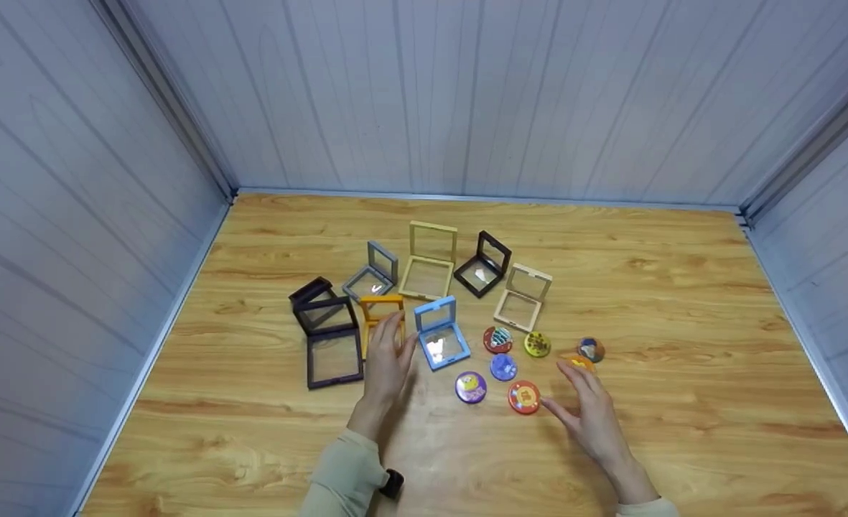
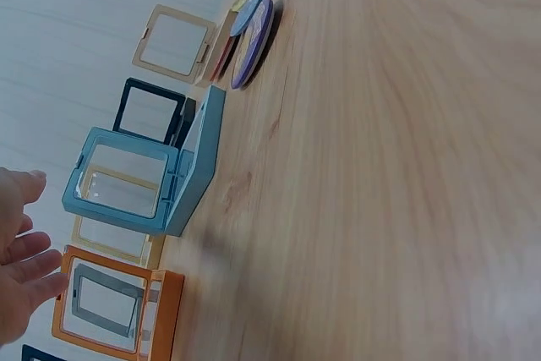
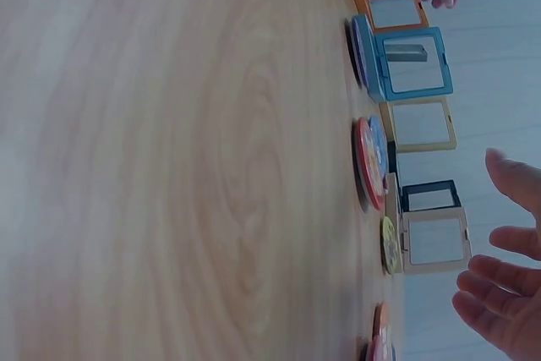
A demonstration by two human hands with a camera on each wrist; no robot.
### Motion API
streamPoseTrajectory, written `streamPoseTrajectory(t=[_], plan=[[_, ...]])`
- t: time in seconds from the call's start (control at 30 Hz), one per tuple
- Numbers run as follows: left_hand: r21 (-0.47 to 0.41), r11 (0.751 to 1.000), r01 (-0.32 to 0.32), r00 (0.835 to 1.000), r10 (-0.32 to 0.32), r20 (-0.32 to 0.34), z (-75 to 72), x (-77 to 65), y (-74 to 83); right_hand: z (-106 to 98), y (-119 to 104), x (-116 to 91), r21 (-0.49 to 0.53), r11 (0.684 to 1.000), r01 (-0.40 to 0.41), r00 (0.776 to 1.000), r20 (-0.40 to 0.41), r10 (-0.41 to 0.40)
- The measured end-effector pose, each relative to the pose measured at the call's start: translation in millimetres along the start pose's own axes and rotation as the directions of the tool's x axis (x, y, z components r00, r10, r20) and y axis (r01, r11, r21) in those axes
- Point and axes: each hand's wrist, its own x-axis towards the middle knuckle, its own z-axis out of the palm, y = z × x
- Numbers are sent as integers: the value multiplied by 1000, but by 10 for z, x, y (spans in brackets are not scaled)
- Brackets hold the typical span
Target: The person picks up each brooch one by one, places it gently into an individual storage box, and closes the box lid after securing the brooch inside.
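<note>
My left hand (image 1: 388, 365) hovers over the orange display frame (image 1: 383, 300), its fingers loosely bent and holding nothing. Beside it stands a light blue frame (image 1: 443, 345) with its lid propped up. My right hand (image 1: 596, 420) is above the round badges with thumb and fingers spread apart, nothing between them. Its thumb lies by the red badge (image 1: 524, 397), and its fingertips overlap an orange badge (image 1: 580, 365) in the head view. In the right wrist view the fingers are spread in the air, off the tabletop.
More badges lie here: purple (image 1: 471, 387), blue (image 1: 504, 367), yellow-green (image 1: 537, 344), red-and-green (image 1: 498, 339) and dark (image 1: 591, 350). Behind stand opened yellow (image 1: 427, 278), black (image 1: 480, 275), beige (image 1: 518, 309) and grey (image 1: 368, 284) frames. Dark frames (image 1: 334, 357) sit at left. Walls enclose the wooden table (image 1: 689, 301).
</note>
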Motion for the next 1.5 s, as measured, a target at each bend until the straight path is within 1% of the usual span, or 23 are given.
streamPoseTrajectory(t=[0.1, 0.2, 0.3, 0.4, 0.47, 0.67, 0.73, 0.87, 1.0, 1.13, 1.27, 1.5], plan=[[-24, 1000, 12, 1000, -11, 7, 46, 38, 4, 40, -22, -2, 4, 1000, -22, 999, 27, 22], [-38, 998, 47, 998, -45, 42, 84, 70, 14, 80, -36, -9, 7, 999, -35, 998, 53, 34], [-44, 995, 94, 992, -90, 84, 116, 98, 23, 122, -34, -15, 4, 1000, -21, 997, 71, 21], [-53, 992, 113, 989, -107, 106, 144, 129, 26, 161, -20, -23, -3, 1000, -8, 996, 86, 9], [-60, 992, 112, 988, -105, 109, 162, 146, 22, 186, -11, -26, -7, 1000, -5, 995, 97, 5], [-81, 992, 93, 992, -85, 92, 208, 187, -4, 238, -4, -23, 1, 1000, -9, 990, 139, 9], [-97, 991, 94, 992, -85, 94, 216, 195, -12, 250, -4, -20, 4, 1000, -14, 987, 159, 13], [-151, 982, 117, 989, -101, 110, 225, 198, -29, 275, -2, -15, -5, 999, -34, 979, 203, 34], [-193, 974, 120, 989, -100, 111, 234, 204, -53, 295, 1, -4, -23, 998, -57, 968, 244, 60], [-208, 973, 99, 992, -81, 94, 237, 214, -68, 305, -8, 18, -53, 996, -77, 957, 274, 89], [-214, 974, 68, 996, -55, 69, 245, 221, -80, 307, -31, 45, -98, 992, -78, 945, 311, 105], [-219, 975, 45, 998, -36, 45, 257, 237, -94, 308, -51, 83, -192, 977, -90, 919, 363, 156]])
